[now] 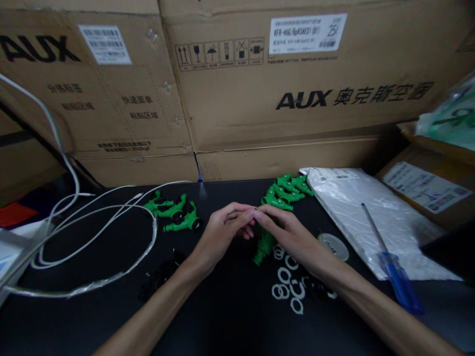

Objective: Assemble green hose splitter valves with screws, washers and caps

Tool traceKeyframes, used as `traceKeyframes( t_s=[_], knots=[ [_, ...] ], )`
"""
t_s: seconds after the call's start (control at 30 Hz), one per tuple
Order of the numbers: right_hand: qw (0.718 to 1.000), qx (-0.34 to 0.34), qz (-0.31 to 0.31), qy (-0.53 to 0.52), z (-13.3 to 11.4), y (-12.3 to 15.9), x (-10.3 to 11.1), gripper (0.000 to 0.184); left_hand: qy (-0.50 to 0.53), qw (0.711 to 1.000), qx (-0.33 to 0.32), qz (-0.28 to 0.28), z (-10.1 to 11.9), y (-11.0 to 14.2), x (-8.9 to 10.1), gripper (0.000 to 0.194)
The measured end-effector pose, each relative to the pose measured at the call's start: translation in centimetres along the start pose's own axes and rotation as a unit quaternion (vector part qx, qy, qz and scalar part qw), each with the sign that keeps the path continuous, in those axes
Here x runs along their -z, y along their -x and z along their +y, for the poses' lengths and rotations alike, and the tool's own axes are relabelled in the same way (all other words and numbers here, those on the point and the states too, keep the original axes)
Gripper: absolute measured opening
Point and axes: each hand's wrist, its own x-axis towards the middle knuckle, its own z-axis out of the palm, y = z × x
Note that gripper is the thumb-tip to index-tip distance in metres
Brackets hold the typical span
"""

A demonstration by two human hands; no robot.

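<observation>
My left hand (230, 222) and my right hand (279, 221) meet at the fingertips above the dark table. Thumbs and fingers are pinched together; whatever sits between them is too small or hidden to make out. Partly covered by my right hand is a green plastic pipe fitting (264, 247); whether the hand touches it I cannot tell. White rings (284, 276) lie scattered beneath my right wrist. Behind that hand is a group of similar green fittings (285, 190). Several green fittings with black ends (185, 220) rest left of my left hand, and small black parts (163, 274) lie near that forearm.
Large cardboard boxes (237, 113) wall off the back. A white cable (115, 212) loops over the left side. On the right are a white plastic mailer (356, 212), a blue-handled screwdriver (399, 282) lying across it, a small round pale object (334, 244), and a labelled carton (423, 183).
</observation>
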Motion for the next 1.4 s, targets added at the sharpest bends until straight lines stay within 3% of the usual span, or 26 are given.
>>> traceKeyframes(
  t_s=[0.2, 0.4, 0.53, 0.63, 0.77, 1.4],
  knots=[
    [0.999, -0.027, 0.014, -0.022, -0.3, 0.5, 0.0, 0.03, -0.021, 0.999, -0.028, 0.012, -0.3, 0.3, -0.3, 0.03],
    [1.0, -0.007, 0.01, -0.024, -0.4, 0.6, -0.2, 0.028, -0.006, 0.999, -0.012, 0.039, 0.2, 0.9, -0.9, 0.046],
    [0.999, -0.005, -0.003, -0.042, -0.9, 0.8, -0.4, 0.031, 0.021, 0.999, 0.024, -0.013, 0.3, 1.1, -1.2, 0.056],
    [0.999, 0.0, 0.008, -0.042, -1.0, 0.9, -0.4, 0.031, 0.043, 0.996, 0.036, -0.068, 0.0, 1.1, -1.3, 0.053],
    [0.999, -0.009, 0.023, -0.049, -0.8, 1.0, -0.2, 0.032, 0.077, 0.993, 0.027, -0.088, -0.4, 1.1, -1.3, 0.046],
    [0.997, -0.008, 0.036, -0.065, -0.4, 1.1, -0.5, 0.032, 0.188, 0.977, 0.08, -0.054, -0.5, 1.3, -1.5, 0.032]
  ],
)
